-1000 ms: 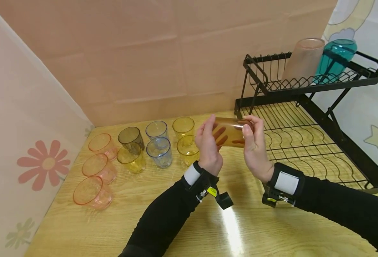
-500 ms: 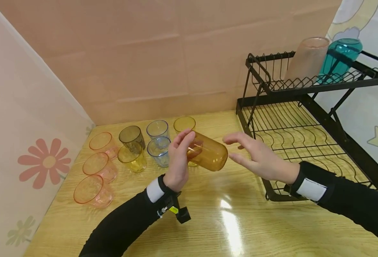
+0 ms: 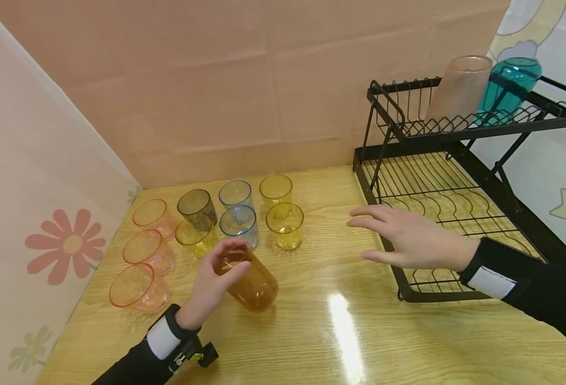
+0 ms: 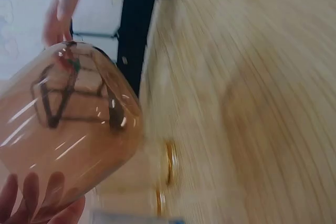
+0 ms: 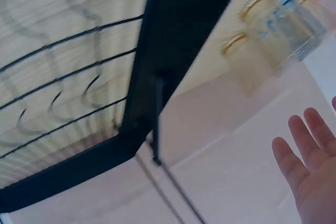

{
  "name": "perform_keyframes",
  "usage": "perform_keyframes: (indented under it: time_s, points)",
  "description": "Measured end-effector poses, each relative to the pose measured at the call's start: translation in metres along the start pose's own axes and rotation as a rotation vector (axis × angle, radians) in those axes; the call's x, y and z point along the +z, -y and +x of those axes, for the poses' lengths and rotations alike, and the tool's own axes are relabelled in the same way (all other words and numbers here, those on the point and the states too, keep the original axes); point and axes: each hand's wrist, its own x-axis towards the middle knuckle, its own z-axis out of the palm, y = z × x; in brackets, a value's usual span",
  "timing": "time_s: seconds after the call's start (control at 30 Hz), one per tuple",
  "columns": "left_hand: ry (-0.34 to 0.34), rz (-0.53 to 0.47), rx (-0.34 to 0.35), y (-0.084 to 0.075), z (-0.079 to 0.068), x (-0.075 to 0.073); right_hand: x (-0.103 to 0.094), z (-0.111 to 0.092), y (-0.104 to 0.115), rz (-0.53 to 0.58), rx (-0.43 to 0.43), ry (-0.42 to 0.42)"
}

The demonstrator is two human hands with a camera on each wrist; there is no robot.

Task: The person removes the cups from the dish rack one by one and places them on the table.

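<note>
My left hand (image 3: pixel 211 289) grips an amber glass tumbler (image 3: pixel 256 289) near its rim, fingers and thumb around it. The tumbler is tilted, its base toward the lower right, low over the wooden table (image 3: pixel 307 342). In the left wrist view the see-through tumbler (image 4: pixel 79 124) fills the left side, fingertips (image 4: pixel 31 187) showing against it. My right hand (image 3: pixel 403 235) holds nothing; its fingers are spread apart over the left edge of the black dish rack (image 3: pixel 398 267). Behind the tumbler stand a blue-rimmed glass (image 3: pixel 241 227) and a yellow glass (image 3: pixel 285 227).
Three pink glasses (image 3: pixel 138 289) line the table's left side. A dark grey glass (image 3: pixel 197 206), a yellow glass (image 3: pixel 197 238) and others stand upright beside them. On the rack's upper tier (image 3: pixel 485 128) sit a frosted pink tumbler (image 3: pixel 460 91) and a teal glass (image 3: pixel 513 85).
My right hand has let go of the amber tumbler and moved right to the rack's edge. My left hand has carried the tumbler left and down toward the table, tilting it.
</note>
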Motion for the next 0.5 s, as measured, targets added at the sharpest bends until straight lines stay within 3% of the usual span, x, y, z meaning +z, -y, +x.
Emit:
perform_keyframes:
  time_s: [0.17,0.33,0.5]
  points:
    - [-0.065,0.171,-0.043,0.011,-0.009,-0.025,-0.006,-0.010,-0.009,-0.033,0.029,-0.006]
    - [-0.089,0.351,-0.103,0.020,-0.014,-0.042,-0.014,-0.018,-0.016,-0.054,0.085,-0.009]
    - [-0.126,0.530,-0.075,0.028,-0.014,-0.053,-0.026,-0.024,-0.023,-0.072,0.151,-0.007]
